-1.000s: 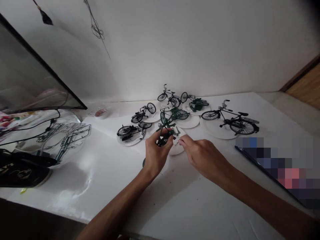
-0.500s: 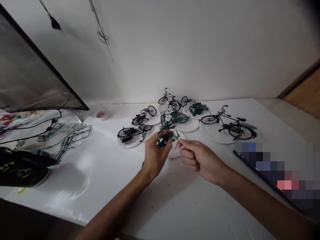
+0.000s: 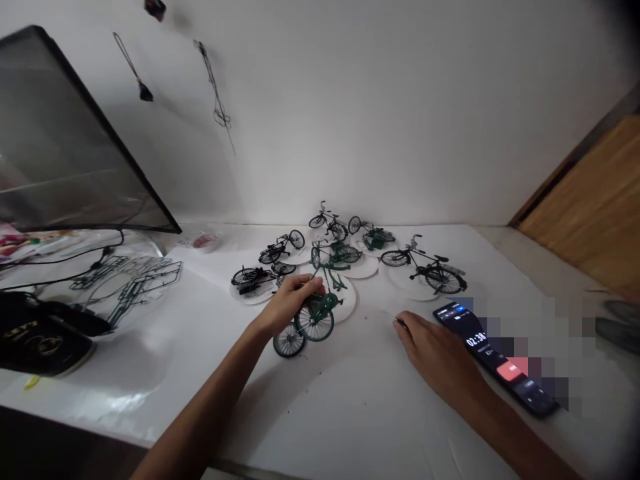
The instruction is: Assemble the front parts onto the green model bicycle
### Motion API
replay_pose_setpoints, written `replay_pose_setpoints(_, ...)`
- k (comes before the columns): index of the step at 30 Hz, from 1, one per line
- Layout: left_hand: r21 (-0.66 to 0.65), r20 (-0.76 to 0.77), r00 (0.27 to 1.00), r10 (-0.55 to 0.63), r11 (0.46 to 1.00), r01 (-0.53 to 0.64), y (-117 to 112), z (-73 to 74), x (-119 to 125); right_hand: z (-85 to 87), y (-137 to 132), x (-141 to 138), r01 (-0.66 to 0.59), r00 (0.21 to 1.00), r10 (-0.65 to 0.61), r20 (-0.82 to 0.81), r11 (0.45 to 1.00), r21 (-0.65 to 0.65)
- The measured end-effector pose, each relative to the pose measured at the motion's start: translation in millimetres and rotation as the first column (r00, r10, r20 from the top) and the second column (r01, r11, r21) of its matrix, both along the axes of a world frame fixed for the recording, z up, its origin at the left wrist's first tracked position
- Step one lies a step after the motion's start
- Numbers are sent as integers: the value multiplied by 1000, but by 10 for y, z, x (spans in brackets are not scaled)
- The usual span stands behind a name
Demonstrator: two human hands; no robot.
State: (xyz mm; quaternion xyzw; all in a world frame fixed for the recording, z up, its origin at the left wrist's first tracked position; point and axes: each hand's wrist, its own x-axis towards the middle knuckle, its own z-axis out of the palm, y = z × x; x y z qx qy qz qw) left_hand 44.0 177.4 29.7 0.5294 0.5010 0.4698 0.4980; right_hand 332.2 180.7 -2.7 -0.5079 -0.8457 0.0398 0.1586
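Observation:
My left hand [image 3: 287, 303] is closed on the frame of a small green model bicycle [image 3: 320, 310], whose wheel [image 3: 314, 323] sits by a white paper plate [image 3: 347, 301]. A loose dark wheel [image 3: 289, 340] lies just below it. My right hand [image 3: 433, 350] rests on the white table [image 3: 350, 400], fingers pinched on a thin metal pin [image 3: 393, 317] that points up and left. It lies beside a phone [image 3: 493, 357].
Several model bicycles [image 3: 425, 267] stand on paper plates at the back by the wall. A monitor [image 3: 65, 147], plastic part sprues [image 3: 135, 280] and a black object [image 3: 35, 333] are at the left. A wooden panel [image 3: 590, 200] is at the right.
The camera has tilted up. My left hand lowered the green bicycle to the table near the plate. My right hand moved right and down, away from it, to rest beside the phone.

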Motion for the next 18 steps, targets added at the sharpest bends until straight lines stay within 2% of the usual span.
replay_pose_setpoints(3, 3, -64, 992, -105, 994, 105, -69, 94, 27, -121, -101, 161, -13, 998, 19, -55, 993, 116)
replay_pose_setpoints(5, 9, -103, 981, -165, 986, 166, -144, 159, 63, -95, -179, 170, 4, 990, 15, -143, 991, 132)
replay_pose_setpoints(7, 21, -126, 972, -200, 979, 204, -251, 208, 115, 20, -294, 97, 19, 959, -2, -284, 998, 58)
replay_pose_setpoints(9, 37, -136, 967, -216, 974, 223, -387, 239, 179, 193, -460, -46, -26, 891, -23, -453, 994, -103)
replay_pose_setpoints(12, 68, -148, 965, -217, 971, 229, -612, 268, 264, 443, -761, -311, -222, 792, -28, -609, 918, -330)
replay_pose_setpoints(14, 93, -154, 968, -198, 972, 214, -756, 288, 285, 541, -941, -453, -303, 741, -34, -670, 874, -380)
replay_pose_setpoints(18, 136, -221, 955, -199, 963, 233, -999, 342, 226, 566, -1160, -563, -365, 661, -56, -748, 847, -387)
